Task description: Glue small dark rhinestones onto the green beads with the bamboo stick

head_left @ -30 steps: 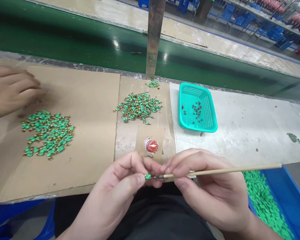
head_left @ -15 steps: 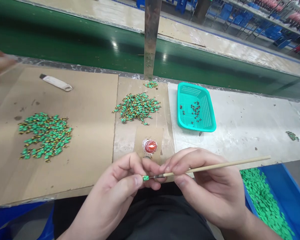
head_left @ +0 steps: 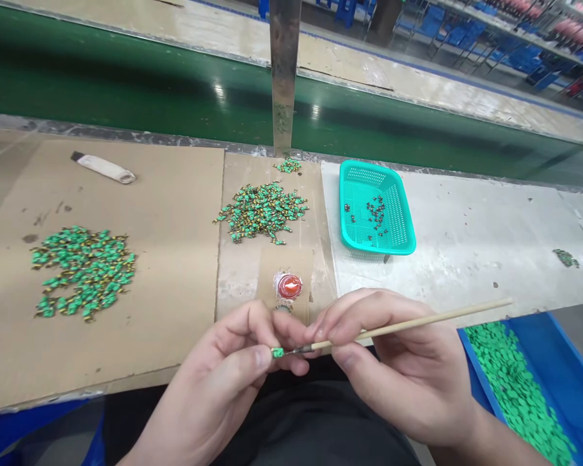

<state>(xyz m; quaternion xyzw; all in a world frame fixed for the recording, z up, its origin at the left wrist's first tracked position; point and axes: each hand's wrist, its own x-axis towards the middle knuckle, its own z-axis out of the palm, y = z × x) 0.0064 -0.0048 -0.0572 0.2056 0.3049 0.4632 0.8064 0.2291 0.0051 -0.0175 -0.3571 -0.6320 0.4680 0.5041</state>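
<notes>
Between thumb and finger, my left hand (head_left: pixel 228 369) pinches a tiny green piece (head_left: pixel 277 353), too small to make out fully. My right hand (head_left: pixel 398 356) grips a thin paintbrush (head_left: pixel 432 318) with a pale wooden handle, held nearly level. The brush's fine tip points left and meets or nearly meets the green piece. Just beyond my fingers is a small round pot of glossy red paint (head_left: pixel 290 286) on the cardboard. A heap of small green, yellow and dark pieces (head_left: pixel 262 210) lies behind it, and a similar heap (head_left: pixel 85 270) spreads out on the left.
A turquoise basket (head_left: pixel 403 223) with a few dark bits stands right of centre. A pale-handled cutter (head_left: pixel 103 168) lies far left. A metal post (head_left: pixel 282 97) rises behind the heaps, before a green belt (head_left: pixel 126 84). A blue bin (head_left: pixel 558 362) of green discs is at lower right.
The view has shifted slightly. Both hands keep the same grip, with the brush tip still at the green piece. Another person's hand, at the left edge before, is out of view now.
</notes>
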